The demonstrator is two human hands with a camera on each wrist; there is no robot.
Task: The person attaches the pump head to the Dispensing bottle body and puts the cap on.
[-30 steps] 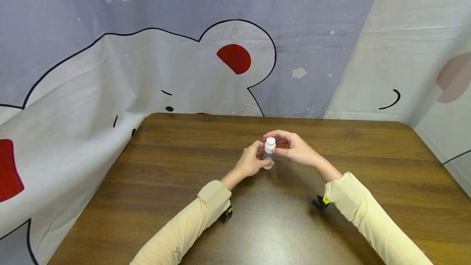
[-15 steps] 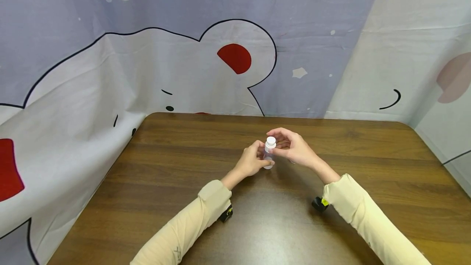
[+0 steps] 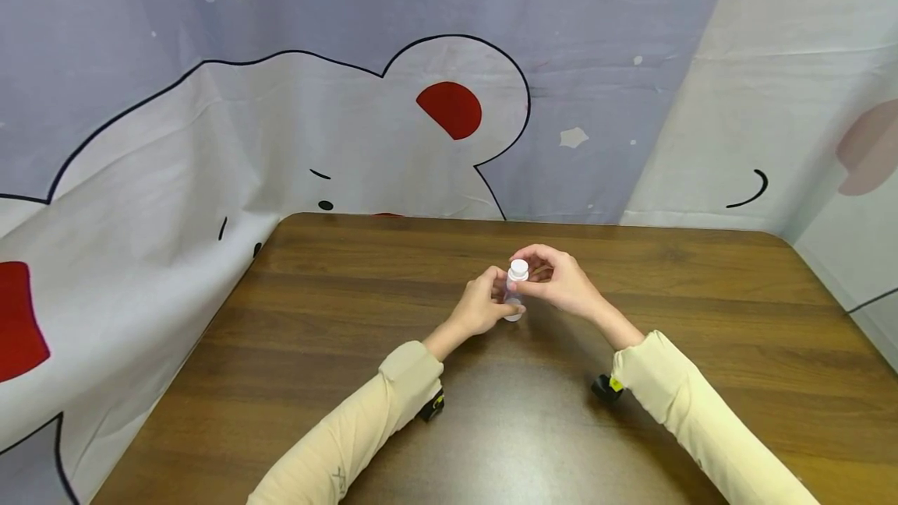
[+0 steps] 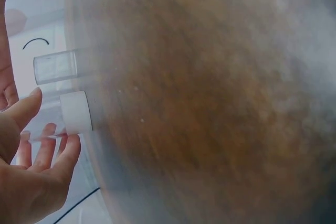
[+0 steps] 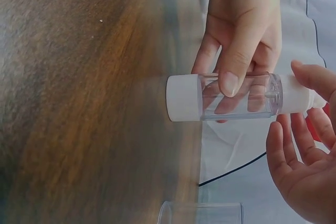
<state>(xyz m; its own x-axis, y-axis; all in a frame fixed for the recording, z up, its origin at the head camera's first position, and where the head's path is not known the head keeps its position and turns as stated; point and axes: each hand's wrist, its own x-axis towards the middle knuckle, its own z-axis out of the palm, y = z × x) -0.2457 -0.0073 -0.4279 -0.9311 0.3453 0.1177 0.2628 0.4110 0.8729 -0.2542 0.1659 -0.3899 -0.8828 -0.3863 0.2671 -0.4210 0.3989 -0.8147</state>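
Observation:
A small clear bottle (image 3: 518, 273) with a white base and white pump top stands upright on the table. My left hand (image 3: 477, 309) grips its clear body, the thumb across the front in the right wrist view. Around the white collar (image 5: 294, 94), my right hand (image 3: 567, 287) pinches with thumb and fingers; its fingertips lie partly behind the bottle in the head view. A clear cap (image 4: 55, 67) stands on the table beside the bottle, seen also at the lower edge of the right wrist view. In the head view the right hand hides most of that cap.
The brown wooden table (image 3: 337, 333) spreads around both hands. A printed curtain (image 3: 337, 123) hangs behind its far edge and along the sides. Black wrist cameras (image 3: 606, 388) sit under the sleeve cuffs.
My right hand has shifted slightly and its fingers have turned a little around the bottle's collar. The left hand keeps its grip, and the bottle stays in the same place.

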